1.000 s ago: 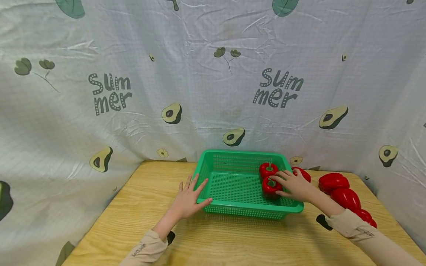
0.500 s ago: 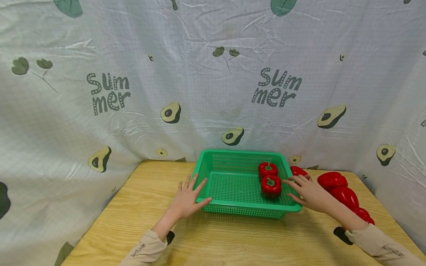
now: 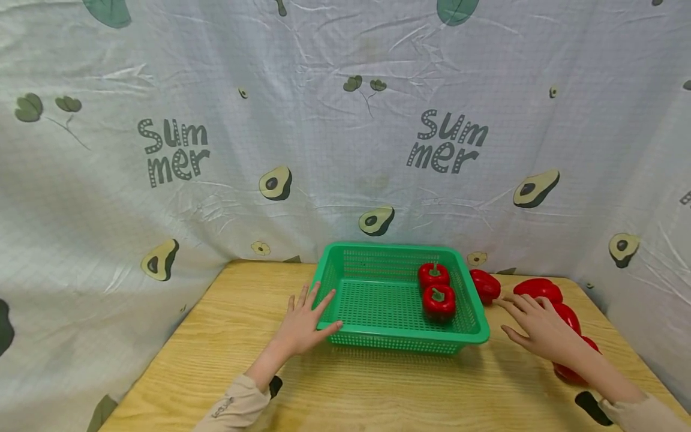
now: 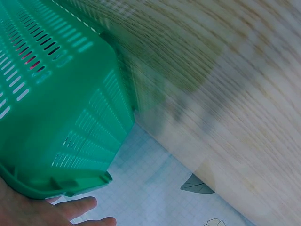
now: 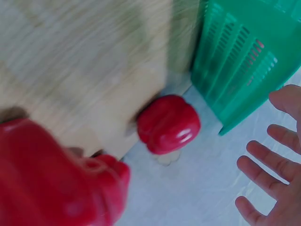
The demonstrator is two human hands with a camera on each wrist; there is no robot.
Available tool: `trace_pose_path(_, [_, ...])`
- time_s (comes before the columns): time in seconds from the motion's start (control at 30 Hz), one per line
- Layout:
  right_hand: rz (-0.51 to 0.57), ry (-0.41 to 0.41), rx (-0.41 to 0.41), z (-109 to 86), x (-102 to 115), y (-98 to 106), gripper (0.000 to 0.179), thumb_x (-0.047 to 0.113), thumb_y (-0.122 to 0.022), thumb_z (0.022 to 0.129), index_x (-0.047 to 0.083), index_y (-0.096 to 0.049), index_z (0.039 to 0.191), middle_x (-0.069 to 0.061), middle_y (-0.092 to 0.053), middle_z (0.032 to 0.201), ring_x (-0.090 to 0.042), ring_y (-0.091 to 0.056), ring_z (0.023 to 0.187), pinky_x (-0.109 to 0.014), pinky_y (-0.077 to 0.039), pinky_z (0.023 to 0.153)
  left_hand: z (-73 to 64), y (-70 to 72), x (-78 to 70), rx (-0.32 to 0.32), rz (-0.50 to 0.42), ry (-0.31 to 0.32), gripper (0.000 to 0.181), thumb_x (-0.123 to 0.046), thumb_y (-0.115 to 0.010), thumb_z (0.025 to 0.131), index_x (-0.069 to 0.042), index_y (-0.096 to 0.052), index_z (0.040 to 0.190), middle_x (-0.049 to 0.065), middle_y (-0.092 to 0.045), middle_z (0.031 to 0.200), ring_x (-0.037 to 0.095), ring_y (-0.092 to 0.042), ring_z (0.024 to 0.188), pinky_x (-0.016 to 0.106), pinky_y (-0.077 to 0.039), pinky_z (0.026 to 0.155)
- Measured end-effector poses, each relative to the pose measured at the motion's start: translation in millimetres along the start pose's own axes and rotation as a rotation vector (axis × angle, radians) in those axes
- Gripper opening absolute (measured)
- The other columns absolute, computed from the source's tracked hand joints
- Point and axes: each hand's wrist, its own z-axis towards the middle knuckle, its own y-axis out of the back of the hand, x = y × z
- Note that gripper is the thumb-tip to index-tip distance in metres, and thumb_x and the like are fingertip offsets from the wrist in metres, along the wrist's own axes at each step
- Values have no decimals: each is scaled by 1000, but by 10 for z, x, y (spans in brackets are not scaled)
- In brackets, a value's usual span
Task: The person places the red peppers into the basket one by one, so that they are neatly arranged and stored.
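A green plastic basket point(image 3: 399, 333) stands on the table with two red bell peppers inside at its right end, the front pepper point(image 3: 439, 303) and the back pepper point(image 3: 433, 275). My left hand point(image 3: 299, 327) rests on the basket's left front rim, fingers spread; the left wrist view shows the rim against the palm. To the basket's right my right hand point(image 3: 545, 327) hovers with fingers apart and nothing in them. It is nearest a red pepper point(image 3: 486, 286) beside the basket and more red peppers point(image 3: 538, 290), which the hand and forearm partly hide.
The wooden table point(image 3: 378, 390) reaches to a printed curtain point(image 3: 324, 120) at the back and on both sides. In the right wrist view, a red pepper point(image 5: 168, 125) lies near the table's back edge, and a large blurred pepper point(image 5: 56, 179) looms close to the camera.
My right hand has drawn away from the front pepper inside the basket, moving right over the rim toward the peppers on the table. The left hand stays on the rim.
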Motion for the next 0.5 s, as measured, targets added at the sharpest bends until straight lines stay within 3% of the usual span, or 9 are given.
trace_pose_path(0.27, [-4, -65, 19, -231, -146, 24, 44, 24, -75, 67, 7, -58, 105, -6, -57, 100, -23, -51, 92, -47, -36, 71, -25, 9, 6, 2, -11, 3, 70, -57, -44, 85, -24, -23, 143, 17, -14, 149, 40, -8, 137, 63, -14, 103])
trace_pose_path(0.5, [-31, -83, 20, -479, -296, 28, 38, 29, -76, 65, 12, -60, 96, -4, -56, 92, -23, -48, 87, -45, -34, 63, -5, 11, -5, 6, -10, 1, 70, -57, -44, 85, -24, -23, 143, 17, -14, 149, 40, -8, 137, 62, -15, 103])
